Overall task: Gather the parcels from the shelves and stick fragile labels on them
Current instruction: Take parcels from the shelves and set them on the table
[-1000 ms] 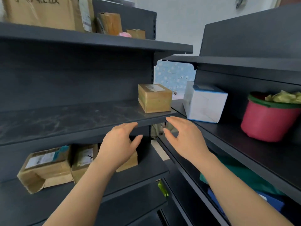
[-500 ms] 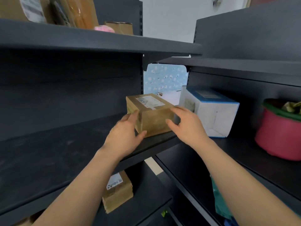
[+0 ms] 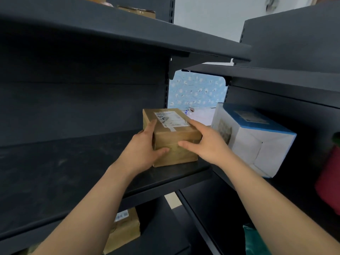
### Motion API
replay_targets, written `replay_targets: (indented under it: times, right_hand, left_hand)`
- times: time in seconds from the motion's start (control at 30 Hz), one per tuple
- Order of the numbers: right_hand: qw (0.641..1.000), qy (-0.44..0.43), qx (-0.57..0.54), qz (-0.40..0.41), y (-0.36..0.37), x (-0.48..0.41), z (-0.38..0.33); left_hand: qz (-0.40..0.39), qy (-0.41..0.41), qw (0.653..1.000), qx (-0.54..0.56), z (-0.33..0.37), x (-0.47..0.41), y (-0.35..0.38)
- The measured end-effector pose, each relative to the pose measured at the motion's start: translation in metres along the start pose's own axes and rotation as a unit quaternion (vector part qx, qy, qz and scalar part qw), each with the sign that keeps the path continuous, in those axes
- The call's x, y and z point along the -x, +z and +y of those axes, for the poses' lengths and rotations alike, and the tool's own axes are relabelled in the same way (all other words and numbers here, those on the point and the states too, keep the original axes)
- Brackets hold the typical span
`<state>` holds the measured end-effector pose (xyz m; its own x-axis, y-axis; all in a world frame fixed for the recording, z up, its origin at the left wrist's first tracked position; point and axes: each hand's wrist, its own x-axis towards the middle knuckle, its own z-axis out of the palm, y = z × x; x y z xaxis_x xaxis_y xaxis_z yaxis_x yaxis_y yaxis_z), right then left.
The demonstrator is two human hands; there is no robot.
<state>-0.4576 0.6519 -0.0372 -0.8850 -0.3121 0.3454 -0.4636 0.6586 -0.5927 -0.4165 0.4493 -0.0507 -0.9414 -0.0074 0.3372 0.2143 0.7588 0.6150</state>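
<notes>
A small brown cardboard parcel [image 3: 174, 137] with a white shipping label on top rests at the right end of the dark middle shelf [image 3: 64, 172]. My left hand [image 3: 145, 150] clasps its left side, thumb across the front face. My right hand [image 3: 206, 144] presses against its right side, fingers over the top edge and thumb on the front. Another brown parcel [image 3: 125, 229] lies on the shelf below, partly hidden by my left forearm. On the top shelf a further brown parcel [image 3: 138, 11] shows only its front edge.
A white box with a blue top [image 3: 257, 138] stands on the adjoining right shelf, close to my right hand. A red pot [image 3: 329, 177] sits at the far right edge. Something green [image 3: 255, 240] lies on a lower right shelf. The upper shelf [image 3: 128, 28] overhangs the parcel.
Both hands rose from the shelf's front edge to the brown parcel and closed on its two sides. The view moved closer and upward.
</notes>
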Motion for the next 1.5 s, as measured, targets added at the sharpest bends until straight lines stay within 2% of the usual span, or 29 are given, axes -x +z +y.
replay_targets:
  times: [0.27,0.47,0.63,0.83,0.97,1.23,1.5]
  right_hand:
    - [0.999,-0.006,-0.001,0.050,-0.002,0.027,-0.009]
    - [0.993,0.001,0.011,0.115,-0.016,0.088,-0.045]
    - [0.980,0.053,0.035,0.186,-0.022,0.159,-0.085]
    - [0.952,0.137,0.089,0.258,-0.016,0.263,-0.122]
    - [0.925,0.222,0.129,0.281,-0.023,0.345,-0.148]
    - [0.843,0.353,0.205,0.350,-0.041,0.511,-0.207]
    - [0.739,0.467,0.249,0.417,-0.062,0.704,-0.281]
  left_hand:
    - [0.043,0.023,0.998,0.047,0.008,0.022,-0.003]
    - [0.052,0.084,0.991,0.088,0.024,0.063,-0.015]
    - [0.004,0.145,0.978,0.148,0.039,0.105,-0.031]
    - [-0.093,0.204,0.952,0.209,0.056,0.166,-0.029]
    - [-0.180,0.239,0.923,0.243,0.083,0.216,-0.014]
    - [-0.317,0.318,0.843,0.297,0.158,0.334,0.016]
    - [-0.430,0.386,0.750,0.323,0.256,0.504,0.035]
